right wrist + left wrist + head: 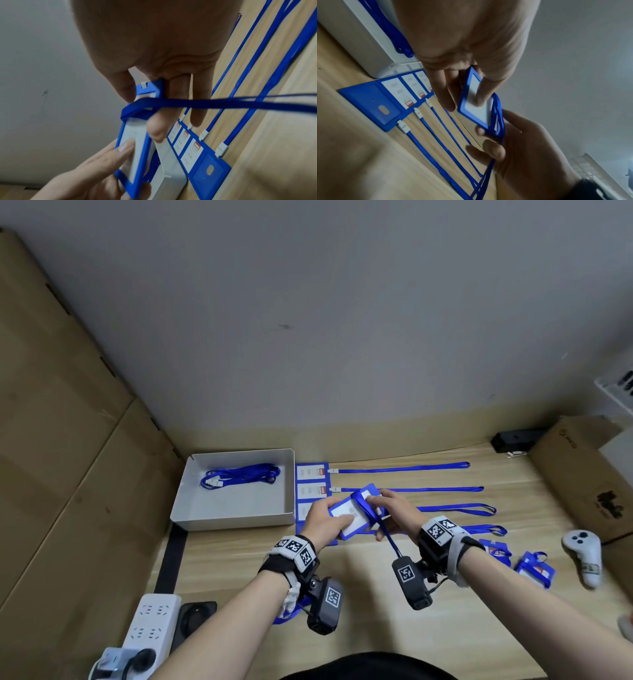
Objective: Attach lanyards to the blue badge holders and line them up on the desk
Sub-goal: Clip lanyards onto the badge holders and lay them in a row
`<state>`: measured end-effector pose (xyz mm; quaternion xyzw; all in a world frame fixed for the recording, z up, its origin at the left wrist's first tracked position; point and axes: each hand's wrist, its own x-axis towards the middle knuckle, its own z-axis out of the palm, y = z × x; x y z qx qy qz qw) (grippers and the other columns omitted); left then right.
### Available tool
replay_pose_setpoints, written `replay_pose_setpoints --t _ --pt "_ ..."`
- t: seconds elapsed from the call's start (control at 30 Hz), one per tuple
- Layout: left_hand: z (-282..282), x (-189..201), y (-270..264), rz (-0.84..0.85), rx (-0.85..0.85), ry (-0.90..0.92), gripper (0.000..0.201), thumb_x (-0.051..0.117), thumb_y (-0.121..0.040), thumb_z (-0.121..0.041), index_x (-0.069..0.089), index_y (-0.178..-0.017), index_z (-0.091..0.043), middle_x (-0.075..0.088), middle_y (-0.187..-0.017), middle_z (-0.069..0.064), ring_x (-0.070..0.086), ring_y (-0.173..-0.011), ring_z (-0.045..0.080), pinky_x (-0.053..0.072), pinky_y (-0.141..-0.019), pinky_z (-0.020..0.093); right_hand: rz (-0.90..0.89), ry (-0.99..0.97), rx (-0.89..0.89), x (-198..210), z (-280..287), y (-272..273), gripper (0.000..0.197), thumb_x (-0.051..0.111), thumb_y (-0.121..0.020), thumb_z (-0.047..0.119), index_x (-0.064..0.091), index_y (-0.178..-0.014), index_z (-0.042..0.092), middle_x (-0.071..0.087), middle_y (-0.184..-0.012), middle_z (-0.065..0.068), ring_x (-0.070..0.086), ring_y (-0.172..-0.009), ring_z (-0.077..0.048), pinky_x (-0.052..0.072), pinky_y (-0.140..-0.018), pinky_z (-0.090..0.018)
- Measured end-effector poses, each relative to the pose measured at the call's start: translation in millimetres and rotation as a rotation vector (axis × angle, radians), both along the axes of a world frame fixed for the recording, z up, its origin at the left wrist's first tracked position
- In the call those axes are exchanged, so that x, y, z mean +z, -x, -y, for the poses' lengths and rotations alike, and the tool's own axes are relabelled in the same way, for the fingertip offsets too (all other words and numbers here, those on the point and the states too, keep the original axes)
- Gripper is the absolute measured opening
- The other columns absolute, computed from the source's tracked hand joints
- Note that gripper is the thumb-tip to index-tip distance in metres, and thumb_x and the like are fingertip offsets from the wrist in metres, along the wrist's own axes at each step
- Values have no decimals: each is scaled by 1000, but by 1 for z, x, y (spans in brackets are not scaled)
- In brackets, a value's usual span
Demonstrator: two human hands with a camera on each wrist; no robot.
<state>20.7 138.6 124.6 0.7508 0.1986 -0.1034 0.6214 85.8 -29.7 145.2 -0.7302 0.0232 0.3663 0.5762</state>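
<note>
Both hands, left hand (323, 517) and right hand (394, 508), together gripping one badge holder (352, 513)

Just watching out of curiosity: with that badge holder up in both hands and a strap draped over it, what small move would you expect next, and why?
Probably unwinding the lanyard. It still crosses the badge holder that the left hand grips, with the right hand pinching the top end. The finished row has straps lying straight on the desk.
</note>
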Motion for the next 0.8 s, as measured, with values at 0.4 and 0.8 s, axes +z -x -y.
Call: replay_pose_setpoints --t 0.4,0.8 --pt "-12 -70 55 -209 -357 -164 25 70 -84 -9 68 -109 -9 71 -100 11 63 -83 17 54 -85 40 83 378 5 -97 61 14 11 70 -87 17 69 -97 13 64 -85 -5 52 -69 -17 41 -53 -26" --pt "3 -87 91 -432 -631 -312 22 71 -87 -13 67 -109 -12 65 -92 3 60 -85 18 45 -71 25 90 751 206 -158 132 56 13 75 -77 22 75 -91 24 64 -95 -3 56 -100 -28 47 -86 -34"
